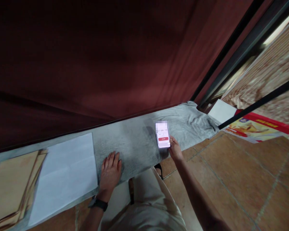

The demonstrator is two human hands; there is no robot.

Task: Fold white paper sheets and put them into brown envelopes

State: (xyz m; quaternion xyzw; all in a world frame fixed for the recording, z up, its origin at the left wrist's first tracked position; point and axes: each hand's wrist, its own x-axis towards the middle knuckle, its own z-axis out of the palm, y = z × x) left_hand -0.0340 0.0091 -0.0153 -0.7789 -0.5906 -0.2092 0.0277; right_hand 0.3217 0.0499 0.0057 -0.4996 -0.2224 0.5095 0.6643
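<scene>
The phone is seen just right of the frame's centre, lying face up on the grey cloth that covers the narrow surface, its screen lit with a timer readout and a red bar below it. The right hand is placed at the phone's lower right corner, fingertips touching its edge; whether the fingers are pinching the casing or merely resting against it cannot be told, since they are curled and partly hidden. The left hand is laid flat on the cloth, lower centre of the frame, fingers spread and pressed down, a dark watch worn at the wrist.

The phone's long axis is set nearly up and down the frame, tilted slightly, top end pointed toward the dark red curtain at the back, bottom end toward the tiled floor.

A risk is judged here: the phone sits close to the cloth's near edge, so a nudge from the right hand could tip it onto the tiles. The cloth is rumpled and loose, and could be dragged by the left palm, the phone carried with it. A white sheet and brown cardboard pieces are stacked at lower left, well apart.
</scene>
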